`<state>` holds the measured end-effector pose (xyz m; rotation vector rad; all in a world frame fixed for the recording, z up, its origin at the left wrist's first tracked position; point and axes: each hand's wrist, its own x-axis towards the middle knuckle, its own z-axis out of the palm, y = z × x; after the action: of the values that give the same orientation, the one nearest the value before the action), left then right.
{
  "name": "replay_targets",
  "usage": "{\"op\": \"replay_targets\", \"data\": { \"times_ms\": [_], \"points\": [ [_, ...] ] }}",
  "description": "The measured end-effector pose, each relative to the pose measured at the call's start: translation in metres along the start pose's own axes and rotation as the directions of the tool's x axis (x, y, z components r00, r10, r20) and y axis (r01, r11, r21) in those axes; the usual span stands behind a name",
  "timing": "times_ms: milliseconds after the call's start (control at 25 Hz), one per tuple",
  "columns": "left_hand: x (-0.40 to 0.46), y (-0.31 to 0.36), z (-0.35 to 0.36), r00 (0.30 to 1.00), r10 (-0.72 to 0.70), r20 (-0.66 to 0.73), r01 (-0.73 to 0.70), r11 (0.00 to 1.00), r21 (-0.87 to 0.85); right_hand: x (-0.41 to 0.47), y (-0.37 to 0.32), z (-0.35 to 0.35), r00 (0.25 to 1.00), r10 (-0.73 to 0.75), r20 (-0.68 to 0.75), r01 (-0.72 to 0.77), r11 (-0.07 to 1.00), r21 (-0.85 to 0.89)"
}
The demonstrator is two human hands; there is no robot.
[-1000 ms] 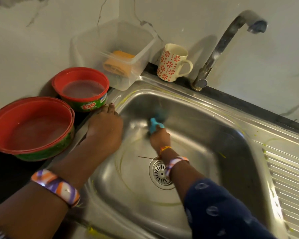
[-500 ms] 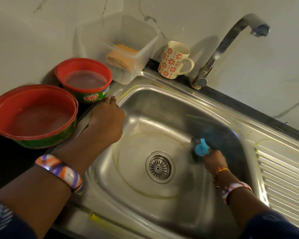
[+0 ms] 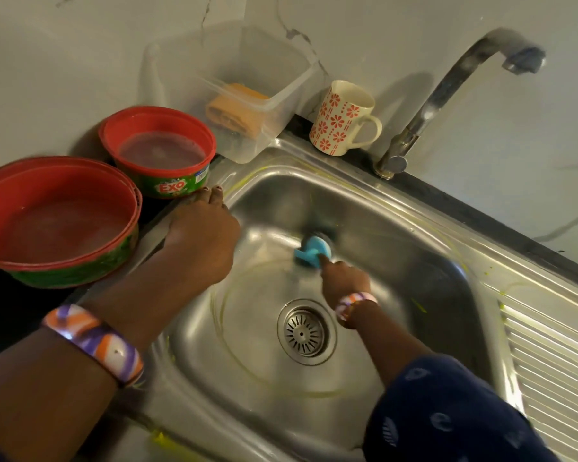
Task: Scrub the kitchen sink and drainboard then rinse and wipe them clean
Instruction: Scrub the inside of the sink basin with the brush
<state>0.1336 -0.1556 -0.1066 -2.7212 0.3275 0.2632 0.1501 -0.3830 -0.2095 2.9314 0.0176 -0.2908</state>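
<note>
Looking down from the head view, your right hand (image 3: pixel 344 278) has its fingers closed around the blue scrubber (image 3: pixel 312 250), which sits just ahead of them against the sink (image 3: pixel 397 248) back wall. The drainboard (image 3: pixel 554 355) lies well off to their right, nearer this hand. Your left hand (image 3: pixel 202 238) rests flat, fingers straight, on the rim.

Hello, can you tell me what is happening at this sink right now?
A person is scrubbing inside the steel sink. The right hand grips a blue scrubber against the basin's back wall, while the left hand rests on the sink's left rim. Yellowish soap streaks remain around the drain and on the drainboard; the tap shows no water.
</note>
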Motion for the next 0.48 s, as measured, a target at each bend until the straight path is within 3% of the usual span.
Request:
{"op": "replay_targets", "data": {
  "times_ms": [120, 200, 320, 480],
  "points": [
    [-0.001, -0.001, -0.002, 1.0, -0.001, 0.013, 0.002, 0.998, -0.069, -0.059, 0.075, 0.008, 0.933, 0.328, 0.145, -0.331, 0.944, -0.01],
    [0.0, -0.003, -0.002, 1.0, 0.002, -0.002, -0.003, 0.996, -0.093, -0.076, 0.088, 0.008, 0.888, 0.428, 0.168, -0.445, 0.893, 0.073],
    [0.001, -0.002, 0.0, 1.0, 0.014, -0.013, -0.015, 0.998, -0.066, -0.04, 0.05, 0.007, 0.916, 0.384, 0.115, -0.401, 0.866, 0.298],
    [0.004, 0.0, 0.001, 0.999, 0.016, -0.041, -0.018, 0.998, -0.054, 0.019, -0.056, -0.001, 0.983, 0.172, 0.061, -0.178, 0.839, 0.515]
  ]
}}
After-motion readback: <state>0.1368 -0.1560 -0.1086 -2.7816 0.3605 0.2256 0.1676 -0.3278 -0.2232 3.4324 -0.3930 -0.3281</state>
